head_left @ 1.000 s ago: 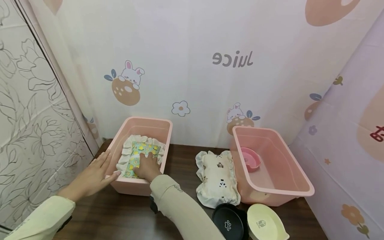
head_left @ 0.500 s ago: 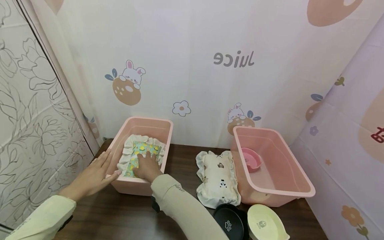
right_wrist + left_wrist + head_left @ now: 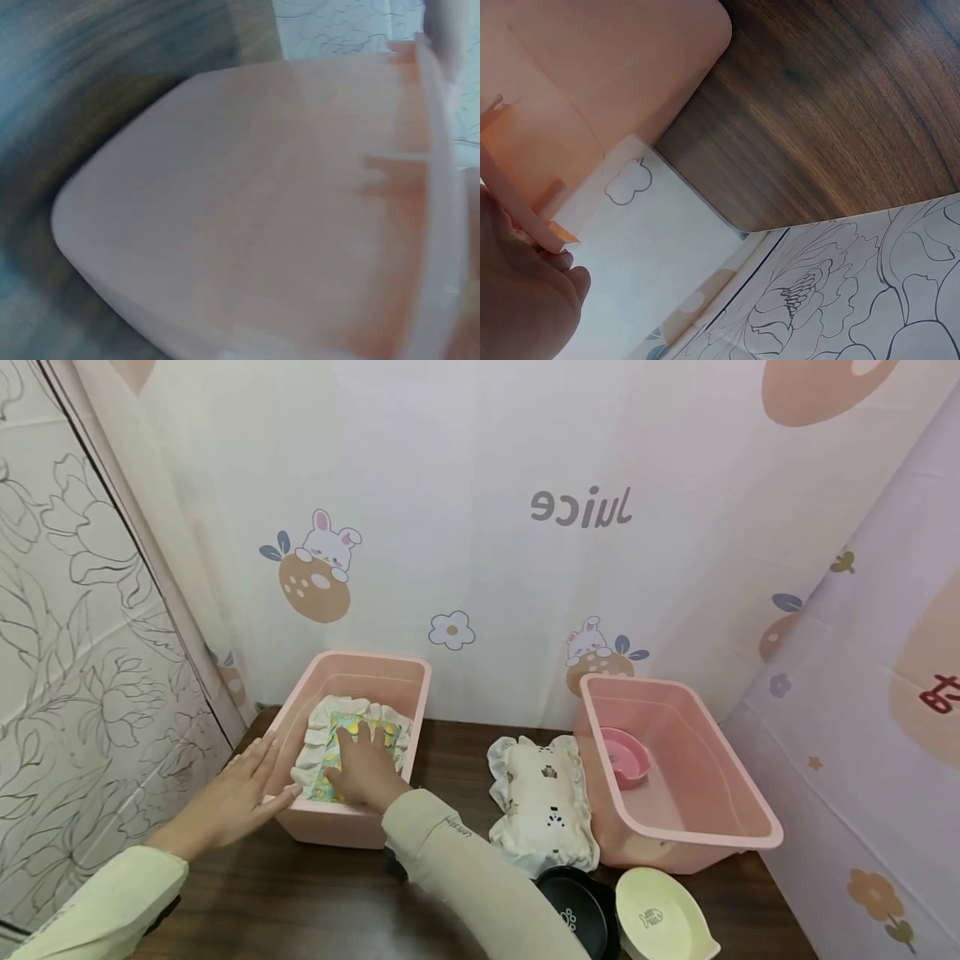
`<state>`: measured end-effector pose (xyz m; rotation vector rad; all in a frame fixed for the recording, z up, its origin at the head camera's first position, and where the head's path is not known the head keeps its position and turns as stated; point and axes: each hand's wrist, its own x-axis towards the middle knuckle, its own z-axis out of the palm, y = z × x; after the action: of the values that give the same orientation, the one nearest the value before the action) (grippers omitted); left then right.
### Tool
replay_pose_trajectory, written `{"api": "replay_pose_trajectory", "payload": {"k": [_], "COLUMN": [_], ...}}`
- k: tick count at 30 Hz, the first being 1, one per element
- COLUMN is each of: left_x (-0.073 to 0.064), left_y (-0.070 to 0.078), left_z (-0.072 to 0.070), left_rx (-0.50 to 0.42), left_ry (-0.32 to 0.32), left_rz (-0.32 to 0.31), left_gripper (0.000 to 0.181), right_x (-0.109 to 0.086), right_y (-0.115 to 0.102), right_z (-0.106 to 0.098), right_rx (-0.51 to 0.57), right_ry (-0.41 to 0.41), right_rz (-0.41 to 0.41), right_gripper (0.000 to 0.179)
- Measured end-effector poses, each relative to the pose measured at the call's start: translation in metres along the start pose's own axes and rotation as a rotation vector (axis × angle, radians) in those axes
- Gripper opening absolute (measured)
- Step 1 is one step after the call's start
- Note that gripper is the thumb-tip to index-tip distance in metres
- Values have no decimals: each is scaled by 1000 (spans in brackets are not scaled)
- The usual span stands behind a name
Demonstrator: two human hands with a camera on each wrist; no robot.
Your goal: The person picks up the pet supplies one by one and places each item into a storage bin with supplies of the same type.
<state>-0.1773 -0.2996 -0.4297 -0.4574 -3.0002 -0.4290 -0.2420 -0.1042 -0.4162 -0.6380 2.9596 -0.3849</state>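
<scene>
In the head view, my left hand (image 3: 228, 802) lies with straight fingers along the left rim of the left pink bin (image 3: 351, 831). The left wrist view has this hand (image 3: 529, 289) at the bin's rim (image 3: 514, 202). Inside that bin, a green and yellow patterned cushion (image 3: 322, 789) lies on a white ruffled cushion (image 3: 306, 760). Spread fingers of my right hand (image 3: 367, 768) rest over the green cushion, hiding part of it. The right wrist view mostly catches the bin's outer wall (image 3: 240, 202), with my right hand barely showing at the edge.
A cream ruffled cushion (image 3: 543, 802) lies beside the right pink bin (image 3: 697, 839), which holds a pink bowl (image 3: 633, 760). In front stand a black bowl (image 3: 573, 902), partly behind my right sleeve, and a pale yellow bowl (image 3: 663, 914). A printed curtain (image 3: 465, 527) hangs behind the table (image 3: 300, 902).
My right hand has shifted slightly toward the far end of the green cushion, its fingers spreading more. My left hand stays on the rim.
</scene>
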Motion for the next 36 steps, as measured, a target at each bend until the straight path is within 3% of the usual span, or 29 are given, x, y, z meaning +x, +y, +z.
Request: {"api": "replay_pose_trajectory", "payload": {"k": [9, 18, 26, 36], "left_x": [0, 0, 2, 0], "left_y": [-1, -2, -2, -2], "left_z": [0, -1, 1, 2], "left_rx": [-12, -19, -8, -12], "left_ry": [-10, -1, -11, -2], "left_rz": [-13, -8, -4, 5], "left_gripper": [83, 83, 83, 83], "right_x": [-10, -18, -28, -39], "right_y": [1, 21, 55, 114], "right_z": [-41, -64, -70, -68], "right_rx": [-56, -23, 89, 86], "right_ry": [54, 65, 120, 114], "right_rz": [3, -19, -12, 81], "right_gripper": [67, 73, 65, 75]}}
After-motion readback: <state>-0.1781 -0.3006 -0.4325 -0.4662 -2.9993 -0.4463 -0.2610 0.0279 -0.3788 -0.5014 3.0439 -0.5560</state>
